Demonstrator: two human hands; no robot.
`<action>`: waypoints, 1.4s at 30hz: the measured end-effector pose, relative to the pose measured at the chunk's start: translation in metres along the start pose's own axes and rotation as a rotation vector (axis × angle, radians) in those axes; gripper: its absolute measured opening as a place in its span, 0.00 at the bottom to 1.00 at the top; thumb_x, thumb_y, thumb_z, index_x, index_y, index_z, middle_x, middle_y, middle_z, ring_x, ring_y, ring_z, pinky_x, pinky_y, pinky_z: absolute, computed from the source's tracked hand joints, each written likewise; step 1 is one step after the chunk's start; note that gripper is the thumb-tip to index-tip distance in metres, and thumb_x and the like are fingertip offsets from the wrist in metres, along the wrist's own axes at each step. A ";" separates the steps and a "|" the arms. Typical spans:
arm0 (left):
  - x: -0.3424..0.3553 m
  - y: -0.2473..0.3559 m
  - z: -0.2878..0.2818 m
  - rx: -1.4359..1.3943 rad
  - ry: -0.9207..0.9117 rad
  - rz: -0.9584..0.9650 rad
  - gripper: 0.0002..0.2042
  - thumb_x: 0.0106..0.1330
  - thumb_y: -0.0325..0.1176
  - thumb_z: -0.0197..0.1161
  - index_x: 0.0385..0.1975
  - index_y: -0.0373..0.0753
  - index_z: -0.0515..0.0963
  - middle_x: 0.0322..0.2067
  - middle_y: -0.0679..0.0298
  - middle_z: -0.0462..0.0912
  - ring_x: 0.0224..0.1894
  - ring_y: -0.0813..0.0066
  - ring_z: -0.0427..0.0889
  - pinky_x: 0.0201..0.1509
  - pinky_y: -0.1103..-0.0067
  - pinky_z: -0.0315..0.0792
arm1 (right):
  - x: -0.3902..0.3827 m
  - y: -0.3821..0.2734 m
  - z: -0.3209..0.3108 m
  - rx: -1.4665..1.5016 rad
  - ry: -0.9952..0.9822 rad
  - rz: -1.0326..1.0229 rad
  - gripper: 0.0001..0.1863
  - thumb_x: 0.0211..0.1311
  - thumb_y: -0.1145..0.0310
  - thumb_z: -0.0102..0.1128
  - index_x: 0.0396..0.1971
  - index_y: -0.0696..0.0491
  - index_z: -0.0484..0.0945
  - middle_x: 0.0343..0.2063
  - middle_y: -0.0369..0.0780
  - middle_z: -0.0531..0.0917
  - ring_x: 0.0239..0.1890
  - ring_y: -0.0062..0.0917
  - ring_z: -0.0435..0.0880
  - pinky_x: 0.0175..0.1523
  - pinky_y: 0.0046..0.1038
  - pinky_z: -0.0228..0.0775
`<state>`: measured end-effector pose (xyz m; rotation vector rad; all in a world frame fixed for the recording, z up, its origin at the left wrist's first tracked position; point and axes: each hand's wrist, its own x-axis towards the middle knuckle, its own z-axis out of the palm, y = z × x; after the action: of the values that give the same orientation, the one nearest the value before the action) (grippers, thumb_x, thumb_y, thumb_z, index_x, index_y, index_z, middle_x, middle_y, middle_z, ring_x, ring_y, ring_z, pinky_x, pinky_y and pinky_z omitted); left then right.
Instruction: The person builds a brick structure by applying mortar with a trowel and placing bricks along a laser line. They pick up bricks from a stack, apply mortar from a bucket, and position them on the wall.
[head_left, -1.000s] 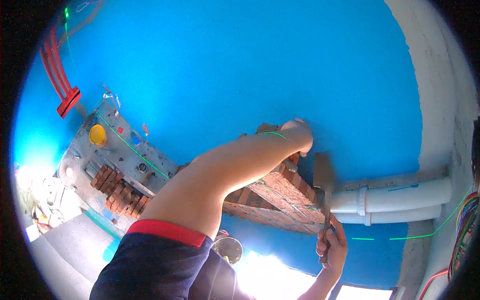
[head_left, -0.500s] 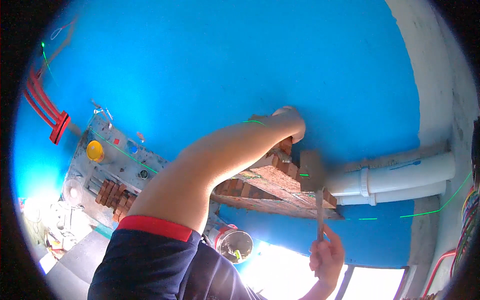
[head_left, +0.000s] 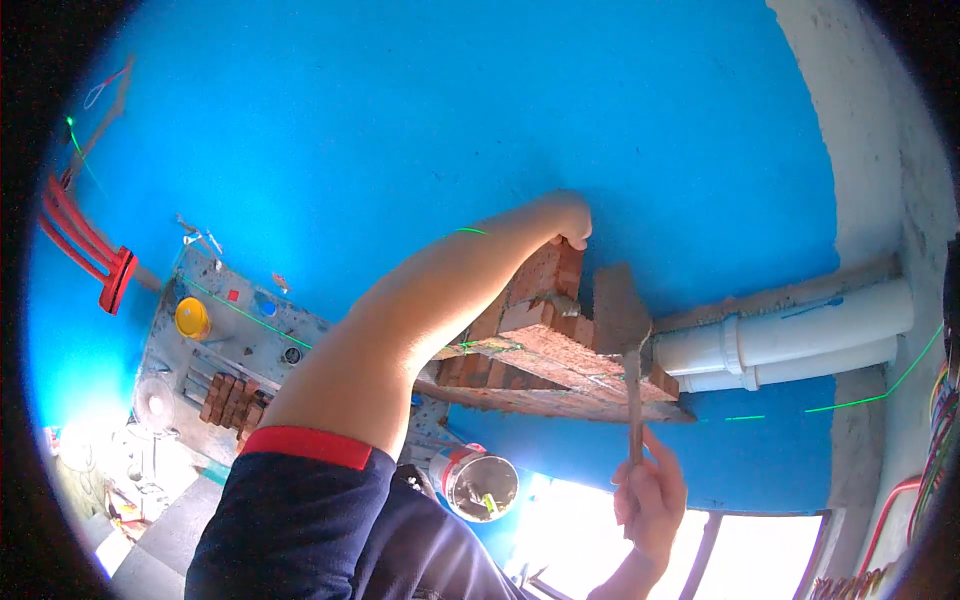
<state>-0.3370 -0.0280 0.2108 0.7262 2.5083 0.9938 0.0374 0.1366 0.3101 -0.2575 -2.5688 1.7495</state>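
My left forearm reaches diagonally up to the brickwork point(head_left: 540, 345), where my left hand point(head_left: 568, 215) is closed over the top of an upright red brick point(head_left: 555, 268) against the blue wall point(head_left: 420, 120); its fingertips are mostly hidden. In my right hand point(head_left: 650, 485), lower right, is the handle of a mortar-coated trowel point(head_left: 618, 305), its blade raised beside that brick, just to its right. Whether the blade touches the brickwork I cannot tell. The forearm hides part of the brick ledge.
White pipes point(head_left: 780, 340) run along the right, near coloured cables point(head_left: 932, 435). A mortar bucket point(head_left: 478, 488) is below the brickwork. At left are red conduits point(head_left: 82, 230), a yellow container point(head_left: 192, 317), a brick stack point(head_left: 225, 400) and a fan point(head_left: 154, 402). Bright windows point(head_left: 760, 560) lie at the bottom.
My left hand has risen slightly leftward in the view, uncovering more brick beneath it. The trowel has moved up and left, still in my right hand. The whole view has shifted somewhat.
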 end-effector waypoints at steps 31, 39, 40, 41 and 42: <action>-0.021 0.006 -0.002 -0.043 0.102 -0.136 0.24 0.61 0.51 0.65 0.13 0.35 0.76 0.16 0.59 0.78 0.21 0.69 0.78 0.30 0.66 0.71 | -0.047 0.022 0.001 -0.776 0.147 -0.044 0.17 0.57 0.79 0.57 0.47 0.55 0.80 0.23 0.35 0.78 0.22 0.15 0.72 0.28 0.19 0.63; -0.015 0.001 0.001 -0.080 0.078 -0.194 0.22 0.60 0.52 0.65 0.17 0.36 0.79 0.17 0.61 0.81 0.22 0.71 0.80 0.31 0.70 0.74 | -0.034 0.030 0.010 -0.824 0.010 -0.205 0.23 0.54 0.81 0.57 0.52 0.54 0.74 0.28 0.43 0.76 0.28 0.30 0.75 0.35 0.30 0.67; -0.016 0.003 -0.001 -0.019 0.060 -0.184 0.23 0.60 0.53 0.64 0.17 0.36 0.79 0.17 0.62 0.81 0.23 0.72 0.80 0.31 0.71 0.74 | -0.031 0.033 0.012 -0.824 0.010 -0.204 0.23 0.54 0.81 0.57 0.52 0.54 0.74 0.28 0.43 0.76 0.28 0.30 0.75 0.35 0.30 0.67; -0.017 0.005 -0.002 0.042 0.043 -0.174 0.23 0.60 0.53 0.64 0.17 0.37 0.79 0.17 0.62 0.81 0.24 0.72 0.80 0.30 0.73 0.74 | -0.027 0.034 0.015 -0.802 0.061 -0.217 0.19 0.56 0.79 0.58 0.49 0.54 0.77 0.24 0.40 0.76 0.27 0.25 0.74 0.35 0.27 0.65; -0.017 0.003 -0.001 0.039 0.044 -0.179 0.23 0.60 0.53 0.64 0.17 0.37 0.79 0.17 0.62 0.81 0.24 0.72 0.80 0.30 0.73 0.74 | -0.025 0.035 0.018 -0.780 0.106 -0.232 0.15 0.58 0.77 0.58 0.46 0.54 0.80 0.21 0.37 0.76 0.26 0.21 0.73 0.35 0.23 0.63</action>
<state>-0.3224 -0.0368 0.2159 0.4843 2.5835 0.9095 0.0640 0.1290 0.2729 -0.0485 -2.9123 0.5867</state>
